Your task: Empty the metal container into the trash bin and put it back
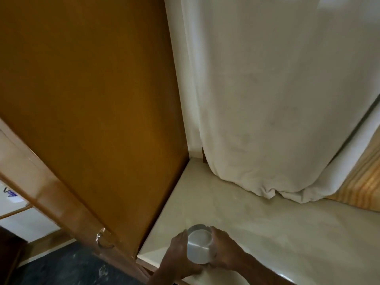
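Observation:
A round metal container [199, 246], silvery and open at the top, is held above the pale floor near the bottom of the head view. My left hand [178, 256] wraps its left side and my right hand [223, 250] wraps its right side. The container stands roughly upright and its inside looks pale; I cannot tell whether anything lies in it. No trash bin shows in this frame.
A large brown wooden door or cabinet panel [88, 103] fills the left, with a metal handle [103, 240] on its frame. A white curtain [277, 95] hangs to the cream floor [287, 233] at right. Dark stone flooring [67, 268] lies at bottom left.

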Motion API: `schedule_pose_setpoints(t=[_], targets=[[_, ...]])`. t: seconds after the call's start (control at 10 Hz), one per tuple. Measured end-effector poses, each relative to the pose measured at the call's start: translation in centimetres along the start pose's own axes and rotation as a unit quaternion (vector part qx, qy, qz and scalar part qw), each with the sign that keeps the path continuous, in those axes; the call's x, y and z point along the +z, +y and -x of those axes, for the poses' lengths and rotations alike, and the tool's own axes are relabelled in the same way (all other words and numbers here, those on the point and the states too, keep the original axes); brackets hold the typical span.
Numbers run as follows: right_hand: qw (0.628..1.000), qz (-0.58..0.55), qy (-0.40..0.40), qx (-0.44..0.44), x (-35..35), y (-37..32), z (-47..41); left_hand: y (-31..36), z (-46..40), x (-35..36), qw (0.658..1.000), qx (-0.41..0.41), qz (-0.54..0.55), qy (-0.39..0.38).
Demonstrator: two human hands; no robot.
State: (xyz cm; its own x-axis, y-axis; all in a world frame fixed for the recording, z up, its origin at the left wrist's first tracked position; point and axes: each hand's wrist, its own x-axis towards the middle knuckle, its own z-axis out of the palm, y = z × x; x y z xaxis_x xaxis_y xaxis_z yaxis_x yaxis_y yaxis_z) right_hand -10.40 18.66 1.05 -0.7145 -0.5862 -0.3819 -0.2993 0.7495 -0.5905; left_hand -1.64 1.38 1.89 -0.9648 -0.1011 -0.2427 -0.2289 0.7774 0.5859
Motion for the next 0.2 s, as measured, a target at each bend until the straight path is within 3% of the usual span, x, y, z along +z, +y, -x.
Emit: schedule_pose_setpoints(t=[0.1,0.2], targets=[[0.997,0.055,-0.057,-0.016,-2.7,-0.8,0.6,-0.3,-0.3,-2.5,0.995,0.009,-0.082,-0.059],[0.99,0.119,-0.072,-0.016,-6.0,-2.0,0.9,-0.2,-1.1,-5.4,0.99,-0.01,-0.131,-0.056]])
